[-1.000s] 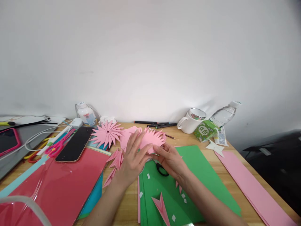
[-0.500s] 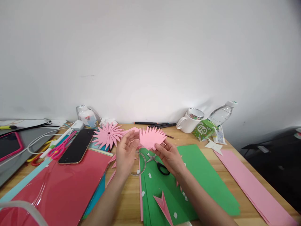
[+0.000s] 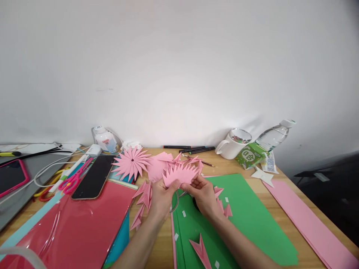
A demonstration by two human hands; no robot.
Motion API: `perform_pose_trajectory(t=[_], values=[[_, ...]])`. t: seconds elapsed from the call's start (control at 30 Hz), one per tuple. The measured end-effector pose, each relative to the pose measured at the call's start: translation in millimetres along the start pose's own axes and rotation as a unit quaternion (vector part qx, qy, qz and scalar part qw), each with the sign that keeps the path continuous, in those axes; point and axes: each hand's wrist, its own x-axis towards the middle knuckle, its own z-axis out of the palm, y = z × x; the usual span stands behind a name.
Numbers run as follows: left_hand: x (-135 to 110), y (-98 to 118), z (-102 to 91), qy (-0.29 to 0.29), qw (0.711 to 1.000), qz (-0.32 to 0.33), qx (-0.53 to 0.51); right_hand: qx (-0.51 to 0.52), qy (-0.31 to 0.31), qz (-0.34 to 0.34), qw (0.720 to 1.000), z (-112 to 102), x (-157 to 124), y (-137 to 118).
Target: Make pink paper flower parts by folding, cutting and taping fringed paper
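Between my two hands is a pink folded-paper fan with a row of pointed tips along its upper edge. My left hand grips its left lower side, thumb on the near face. On the right lower side, my right hand pinches it the same way. Behind the fan lie more pink paper pieces, and a finished-looking pink paper star wheel rests to the left. Beneath my hands are green paper sheets, with a loose folded pink piece on them. The black-handled scissors are mostly hidden by my right hand.
At left are a black phone, pink scissors and a red plastic-wrapped pack. A white mug, a green box and a tilted bottle stand at back right. Pink strips lie along the right edge.
My left hand, open beside the fan before, has closed on its left side. The fan has come slightly lower and is now held in both hands. The view has shifted a little.
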Motion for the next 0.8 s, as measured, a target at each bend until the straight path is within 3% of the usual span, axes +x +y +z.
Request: perform_pose_trajectory(t=[0.27, 0.47, 0.8], values=[[-1, -11, 8.9, 0.003, 0.993, -0.029, -0.110, 0.023, 0.083, -0.002, 0.996, -1, -3, 2], [-4, -7, 13.2, -0.010, 0.985, -0.076, -0.158, 0.022, 0.067, -0.024, 0.997, 0, -5, 2], [-8, -8, 14.3, 0.026, 0.966, -0.067, -0.250, -0.012, 0.065, -0.053, 0.996, 6, -14, 3]])
